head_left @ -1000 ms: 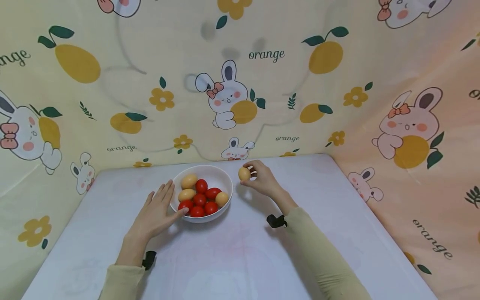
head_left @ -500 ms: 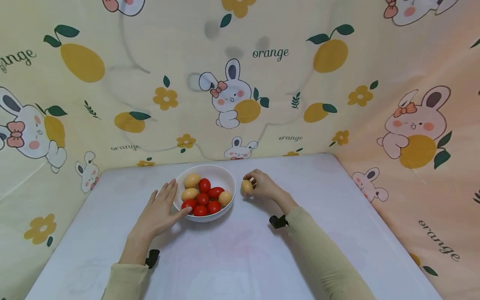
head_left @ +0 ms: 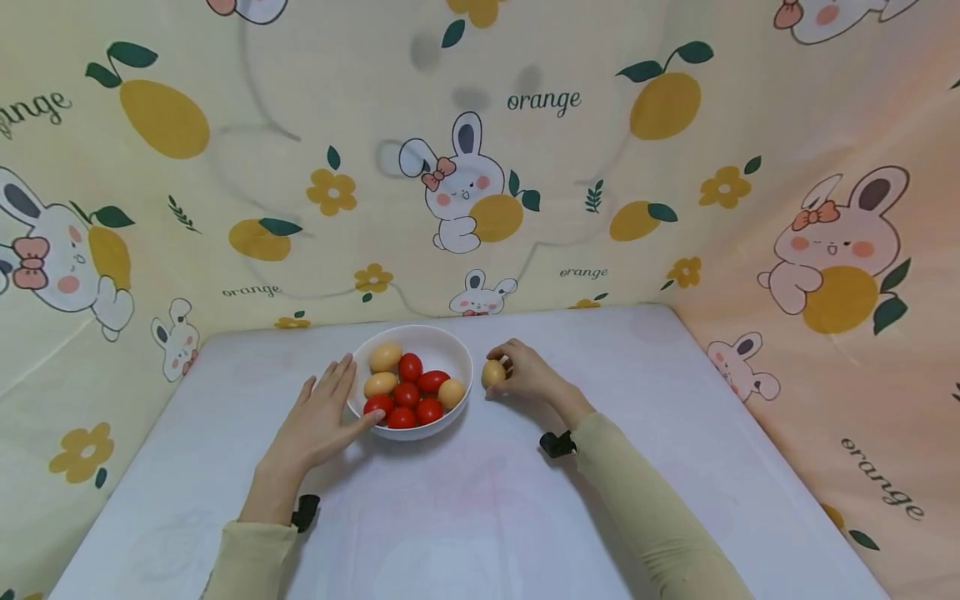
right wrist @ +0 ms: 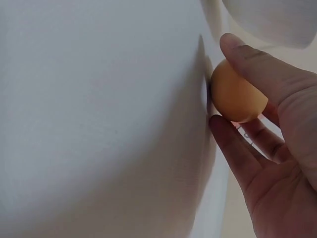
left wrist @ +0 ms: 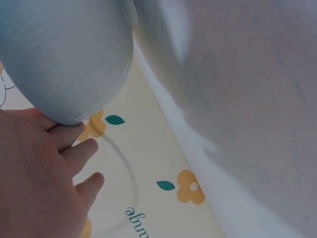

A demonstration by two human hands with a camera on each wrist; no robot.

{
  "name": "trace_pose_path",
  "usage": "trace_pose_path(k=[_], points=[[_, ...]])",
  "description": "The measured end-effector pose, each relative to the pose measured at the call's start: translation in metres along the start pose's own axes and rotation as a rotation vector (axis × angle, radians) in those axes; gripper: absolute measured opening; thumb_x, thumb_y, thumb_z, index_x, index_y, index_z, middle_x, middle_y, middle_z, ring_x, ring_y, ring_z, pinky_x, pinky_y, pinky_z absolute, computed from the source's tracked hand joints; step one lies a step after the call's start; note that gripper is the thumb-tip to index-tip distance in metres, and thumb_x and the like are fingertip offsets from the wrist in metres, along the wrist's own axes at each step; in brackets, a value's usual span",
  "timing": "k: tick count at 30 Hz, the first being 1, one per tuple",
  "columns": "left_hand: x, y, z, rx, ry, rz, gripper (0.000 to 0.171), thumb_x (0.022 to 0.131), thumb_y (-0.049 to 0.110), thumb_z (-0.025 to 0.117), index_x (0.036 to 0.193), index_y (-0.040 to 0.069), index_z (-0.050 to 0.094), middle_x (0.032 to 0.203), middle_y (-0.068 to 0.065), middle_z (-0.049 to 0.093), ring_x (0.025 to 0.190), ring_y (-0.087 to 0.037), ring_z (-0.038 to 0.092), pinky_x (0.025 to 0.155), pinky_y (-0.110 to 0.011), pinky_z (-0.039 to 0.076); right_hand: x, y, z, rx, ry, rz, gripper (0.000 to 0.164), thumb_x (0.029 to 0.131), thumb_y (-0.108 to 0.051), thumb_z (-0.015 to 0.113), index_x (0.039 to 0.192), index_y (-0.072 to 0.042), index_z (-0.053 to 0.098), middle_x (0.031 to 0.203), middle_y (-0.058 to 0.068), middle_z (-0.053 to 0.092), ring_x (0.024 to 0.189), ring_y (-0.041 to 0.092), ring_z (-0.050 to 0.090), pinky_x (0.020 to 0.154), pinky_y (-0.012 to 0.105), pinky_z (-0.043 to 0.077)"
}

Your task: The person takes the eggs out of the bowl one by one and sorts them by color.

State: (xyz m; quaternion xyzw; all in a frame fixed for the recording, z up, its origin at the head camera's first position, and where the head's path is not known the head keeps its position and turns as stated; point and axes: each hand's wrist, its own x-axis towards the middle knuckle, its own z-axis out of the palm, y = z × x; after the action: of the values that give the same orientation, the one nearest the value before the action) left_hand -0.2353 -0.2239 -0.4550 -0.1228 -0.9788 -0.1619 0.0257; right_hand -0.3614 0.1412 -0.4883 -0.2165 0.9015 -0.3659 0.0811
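Note:
A white bowl [head_left: 416, 435] holds three light-brown eggs [head_left: 386, 357] and several smooth red tomatoes [head_left: 406, 394]. My left hand [head_left: 311, 429] rests on the bowl's left side with its fingers straight, the thumb over the near rim. From below, the left wrist view shows those fingers [left wrist: 79, 151] against the bowl's outer wall [left wrist: 74, 59]. Just right of the bowl, my right hand [head_left: 528, 375] holds another light-brown egg [head_left: 492, 373] between thumb and fingers. In the right wrist view this egg [right wrist: 237, 94] is right at the tabletop, partly covered by the thumb.
The white table [head_left: 450, 517] ends at the back against a hanging cloth [head_left: 360, 100] printed with rabbits and oranges. This cloth also rises along both sides. Each wrist wears a small black camera, such as the right one [head_left: 557, 444].
My right hand has brought the egg down and nearer to me, onto the tabletop beside the bowl, then kept still. The left hand stays on the bowl. The head view has shifted slightly.

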Motion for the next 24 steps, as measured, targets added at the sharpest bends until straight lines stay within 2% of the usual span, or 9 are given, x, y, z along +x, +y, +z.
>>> trace_pose_path(k=[7,17,24], points=[[0.0003,-0.0004,0.0003,-0.005,0.003,0.005,0.106,0.097,0.075,0.047,0.163,-0.003,0.02,0.172,-0.019,0.018,0.158,-0.043,0.016,0.126,-0.065,0.01,0.0009,-0.0011,0.0007,0.003,-0.005,0.026,0.066,0.078,-0.02,0.094,0.134,-0.005,0.063,0.126,0.011,0.055,0.113,0.028,0.063,0.096,0.038,0.058],[0.0007,-0.0008,-0.001,-0.006,0.006,0.003,0.104,0.097,0.073,0.048,0.163,-0.003,0.021,0.172,-0.019,0.018,0.157,-0.043,0.017,0.126,-0.065,0.01,-0.001,-0.002,0.0022,-0.016,-0.001,-0.01,0.071,0.079,-0.021,0.093,0.139,-0.005,0.06,0.131,0.014,0.055,0.114,0.029,0.064,0.096,0.038,0.058],[-0.0001,-0.0019,0.0001,-0.004,0.006,0.007,0.105,0.097,0.074,0.047,0.163,-0.003,0.021,0.172,-0.018,0.018,0.158,-0.042,0.017,0.126,-0.065,0.011,-0.0022,-0.0022,0.002,-0.009,-0.001,0.001,0.073,0.079,-0.023,0.094,0.14,-0.006,0.059,0.13,0.012,0.055,0.115,0.028,0.064,0.098,0.039,0.057]])
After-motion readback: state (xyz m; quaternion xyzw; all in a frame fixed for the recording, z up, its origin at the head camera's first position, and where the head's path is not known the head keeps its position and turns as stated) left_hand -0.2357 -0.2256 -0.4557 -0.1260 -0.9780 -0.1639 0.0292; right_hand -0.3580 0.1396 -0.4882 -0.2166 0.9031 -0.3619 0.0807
